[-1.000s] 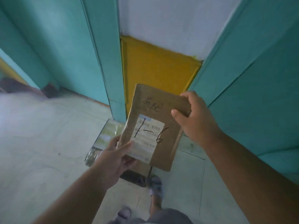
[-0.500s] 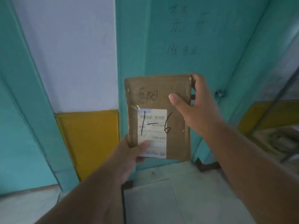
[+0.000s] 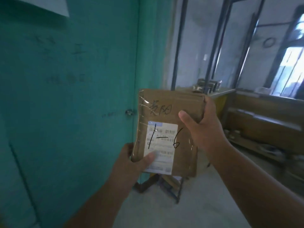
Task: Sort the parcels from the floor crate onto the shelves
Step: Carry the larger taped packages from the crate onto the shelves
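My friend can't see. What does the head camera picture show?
Two hands hold up a flat brown parcel marked "1-6": the left hand pinches its bottom corner, the right hand grips its top right edge. A teal door stands behind.

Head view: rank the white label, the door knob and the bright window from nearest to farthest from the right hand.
From the right hand:
1. White label, on the parcel's face just left of the hand.
2. Door knob, farther left on the teal door.
3. Bright window, far off, up and to the right, across the room.
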Motion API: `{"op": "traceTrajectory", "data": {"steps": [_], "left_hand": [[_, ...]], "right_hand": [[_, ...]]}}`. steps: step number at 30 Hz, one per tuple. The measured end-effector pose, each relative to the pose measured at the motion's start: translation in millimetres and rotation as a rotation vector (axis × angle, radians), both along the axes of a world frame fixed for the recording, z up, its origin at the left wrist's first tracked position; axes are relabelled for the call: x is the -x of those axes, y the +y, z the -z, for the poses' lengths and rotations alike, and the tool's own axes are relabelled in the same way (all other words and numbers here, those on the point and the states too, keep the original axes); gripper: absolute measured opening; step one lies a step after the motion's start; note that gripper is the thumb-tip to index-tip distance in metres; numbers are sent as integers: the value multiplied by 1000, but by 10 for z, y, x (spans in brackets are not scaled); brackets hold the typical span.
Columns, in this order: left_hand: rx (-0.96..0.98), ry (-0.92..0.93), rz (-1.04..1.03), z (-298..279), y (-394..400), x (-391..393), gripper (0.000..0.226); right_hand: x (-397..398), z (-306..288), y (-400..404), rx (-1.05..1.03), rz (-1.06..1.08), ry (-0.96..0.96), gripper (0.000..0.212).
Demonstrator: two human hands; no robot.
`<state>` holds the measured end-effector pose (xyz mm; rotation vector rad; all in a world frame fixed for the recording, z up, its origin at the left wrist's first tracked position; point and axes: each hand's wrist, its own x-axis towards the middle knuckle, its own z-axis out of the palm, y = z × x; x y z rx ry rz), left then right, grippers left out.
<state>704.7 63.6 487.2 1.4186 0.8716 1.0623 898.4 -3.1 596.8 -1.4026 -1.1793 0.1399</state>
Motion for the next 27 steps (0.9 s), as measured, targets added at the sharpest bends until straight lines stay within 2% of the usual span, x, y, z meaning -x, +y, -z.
{"op": "traceTrajectory", "data": {"steps": [2, 7, 9, 13, 17, 21, 27], "left_hand": [[15, -7, 46, 32, -30, -558, 78], [3, 96, 147, 90, 15, -1621, 56], [-17, 129, 191, 117, 188, -1964, 51], [-36, 186, 287, 273, 669, -2709, 26], [28, 234, 418, 544, 1071, -3584, 34], [6, 284, 508, 654, 1226, -4536, 71], [-17, 295, 539, 732, 1252, -5968, 57]], "right_hand": [[-526, 56, -103, -4, 42, 25, 52], [-1644, 238, -130, 22, 148, 84, 60], [-2045, 385, -19, 14, 182, 129, 60], [-2748, 806, 373, 15, 260, 255, 60], [-3472, 1138, 530, 50, 421, 310, 59], [-4277, 1064, 462, 104, 533, 255, 55], [-5603, 1180, 432, 107, 637, 235, 52]]}}
